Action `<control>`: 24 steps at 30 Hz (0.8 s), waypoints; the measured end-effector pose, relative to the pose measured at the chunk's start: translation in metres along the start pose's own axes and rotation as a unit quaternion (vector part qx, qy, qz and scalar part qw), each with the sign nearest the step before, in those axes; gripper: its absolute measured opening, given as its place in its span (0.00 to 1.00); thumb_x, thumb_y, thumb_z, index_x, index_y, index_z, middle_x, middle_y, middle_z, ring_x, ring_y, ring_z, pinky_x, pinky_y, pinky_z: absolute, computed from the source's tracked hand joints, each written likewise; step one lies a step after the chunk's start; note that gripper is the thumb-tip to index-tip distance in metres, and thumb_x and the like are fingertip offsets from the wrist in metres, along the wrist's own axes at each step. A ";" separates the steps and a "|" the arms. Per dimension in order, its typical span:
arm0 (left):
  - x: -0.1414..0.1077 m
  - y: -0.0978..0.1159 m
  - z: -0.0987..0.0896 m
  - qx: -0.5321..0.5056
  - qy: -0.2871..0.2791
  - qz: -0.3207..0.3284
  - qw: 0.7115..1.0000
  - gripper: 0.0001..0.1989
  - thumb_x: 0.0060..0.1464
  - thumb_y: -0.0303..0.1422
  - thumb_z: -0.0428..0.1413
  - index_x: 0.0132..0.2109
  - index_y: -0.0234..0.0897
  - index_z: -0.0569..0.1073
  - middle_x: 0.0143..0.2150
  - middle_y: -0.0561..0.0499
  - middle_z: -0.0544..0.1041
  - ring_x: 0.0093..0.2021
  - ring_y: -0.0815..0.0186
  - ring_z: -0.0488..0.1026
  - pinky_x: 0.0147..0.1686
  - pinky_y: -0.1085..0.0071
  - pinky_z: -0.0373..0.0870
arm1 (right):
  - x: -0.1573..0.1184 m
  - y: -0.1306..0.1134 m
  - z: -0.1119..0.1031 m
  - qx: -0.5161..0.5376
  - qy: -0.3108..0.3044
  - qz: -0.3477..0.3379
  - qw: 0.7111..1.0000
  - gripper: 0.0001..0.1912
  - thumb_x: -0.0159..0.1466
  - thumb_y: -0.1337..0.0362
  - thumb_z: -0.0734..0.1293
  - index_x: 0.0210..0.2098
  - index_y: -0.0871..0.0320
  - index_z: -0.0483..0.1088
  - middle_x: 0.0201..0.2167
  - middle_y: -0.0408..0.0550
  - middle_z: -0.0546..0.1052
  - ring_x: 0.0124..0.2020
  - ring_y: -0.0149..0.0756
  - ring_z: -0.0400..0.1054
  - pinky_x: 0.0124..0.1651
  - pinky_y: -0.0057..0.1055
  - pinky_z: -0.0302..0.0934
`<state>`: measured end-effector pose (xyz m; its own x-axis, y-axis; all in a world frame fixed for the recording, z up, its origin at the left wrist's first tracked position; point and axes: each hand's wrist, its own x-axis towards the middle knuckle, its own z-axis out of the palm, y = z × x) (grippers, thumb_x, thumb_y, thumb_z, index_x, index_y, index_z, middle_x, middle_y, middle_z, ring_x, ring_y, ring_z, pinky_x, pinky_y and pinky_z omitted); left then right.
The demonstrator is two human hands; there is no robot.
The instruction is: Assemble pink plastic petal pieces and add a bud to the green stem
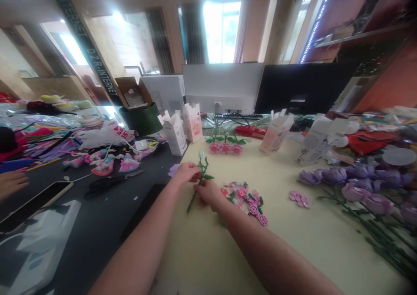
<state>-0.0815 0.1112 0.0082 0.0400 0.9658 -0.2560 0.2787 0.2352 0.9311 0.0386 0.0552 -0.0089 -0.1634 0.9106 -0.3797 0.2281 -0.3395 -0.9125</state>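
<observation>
Holding, left hand (186,174): clenched on the upper part of a green brick-built flower stem (199,183), fingers closed just below a pale bud (201,154); steady placement, close to the top.

Holding, right hand (208,194): grasped the same stem lower down, knuckles uppermost, fingers partly hidden; the two hands almost touching, with the stem's lower end left free and angled toward lower left.

Stem position: held in the air between both hands, tilted, above a cream tabletop (198,251).

Loose parts: pink and green plastic flower pieces (244,201) scattered just right of the right hand; a smaller pink cluster (299,198) farther right; one lilac piece (173,170) just beyond the left hand.

Finished flowers: three pink blooms on green stems (225,147) lying ahead, near the table's far edge; a large bunch of purple flowers (358,183) spread along the right side.

Left of the work: black scissors (104,186) and colourful craft figures (104,161) on a dark surface; another person's hand (12,183) at the left edge, apart from both hands.

Far ahead: white cartons (174,134) standing upright, then two monitors (302,88) and a bright window (221,32) at top centre.
</observation>
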 end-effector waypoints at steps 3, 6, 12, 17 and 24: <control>-0.010 0.002 -0.005 -0.021 0.022 0.026 0.999 0.10 0.42 0.37 0.63 0.28 0.34 0.73 0.24 0.49 0.77 0.26 0.66 0.75 0.27 0.71 0.71 | -0.009 0.002 -0.001 -0.004 -0.011 -0.031 0.999 0.06 0.60 0.67 0.64 0.27 0.56 0.63 0.11 0.36 0.64 0.12 0.28 0.62 0.15 0.22 0.57; -0.022 0.003 -0.008 -0.040 0.051 0.056 0.996 0.12 0.41 0.40 0.63 0.28 0.35 0.74 0.25 0.50 0.78 0.28 0.65 0.76 0.28 0.72 0.71 | -0.021 0.006 -0.003 -0.006 -0.022 -0.070 0.997 0.07 0.60 0.68 0.63 0.26 0.56 0.62 0.14 0.37 0.67 0.13 0.28 0.64 0.15 0.22 0.58; -0.048 0.009 0.000 -0.078 0.091 0.089 0.989 0.16 0.40 0.43 0.65 0.31 0.34 0.77 0.27 0.48 0.79 0.28 0.66 0.75 0.28 0.72 0.71 | -0.037 0.014 -0.006 -0.012 -0.020 -0.130 0.991 0.07 0.60 0.67 0.62 0.25 0.56 0.63 0.15 0.38 0.68 0.15 0.30 0.66 0.15 0.23 0.59; -0.059 0.013 0.005 -0.092 0.129 0.090 0.983 0.16 0.38 0.42 0.66 0.29 0.33 0.76 0.26 0.49 0.77 0.25 0.67 0.74 0.26 0.73 0.69 | -0.041 0.017 -0.008 -0.030 -0.024 -0.156 0.987 0.07 0.61 0.68 0.61 0.26 0.56 0.63 0.16 0.39 0.70 0.15 0.30 0.66 0.16 0.24 0.59; -0.066 0.016 0.008 -0.126 0.139 0.092 0.978 0.17 0.36 0.42 0.67 0.30 0.34 0.76 0.27 0.50 0.77 0.27 0.65 0.75 0.27 0.72 0.70 | -0.042 0.017 -0.011 -0.047 -0.008 -0.201 0.978 0.07 0.61 0.68 0.61 0.27 0.56 0.64 0.16 0.40 0.70 0.16 0.30 0.67 0.20 0.24 0.59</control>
<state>-0.0716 0.0504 0.0382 -0.2057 0.9782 -0.0294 0.0439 0.0392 0.9983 0.0605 0.0135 -0.0070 -0.2719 0.9623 0.0040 0.2289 0.0687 -0.9710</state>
